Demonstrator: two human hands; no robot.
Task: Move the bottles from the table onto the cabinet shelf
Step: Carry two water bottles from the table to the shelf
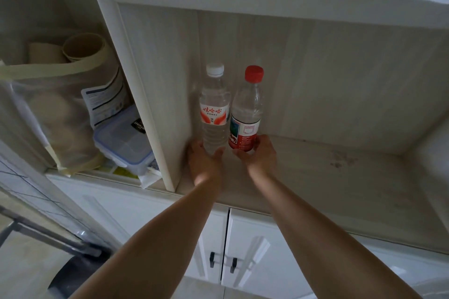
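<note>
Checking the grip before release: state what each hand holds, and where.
Left hand grips the white-capped bottle at its base; right hand grips the red-capped bottle at its base, by the lower label.

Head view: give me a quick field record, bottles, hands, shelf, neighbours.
white-cap bottle: upright on shelf, near the left wall
red-cap bottle: upright, right of the white-cap one
left hand: grips white-cap bottle base
right hand: grips red-cap bottle base
shelf: bare to the right
left compartment: plastic container, paper rolls
</note>
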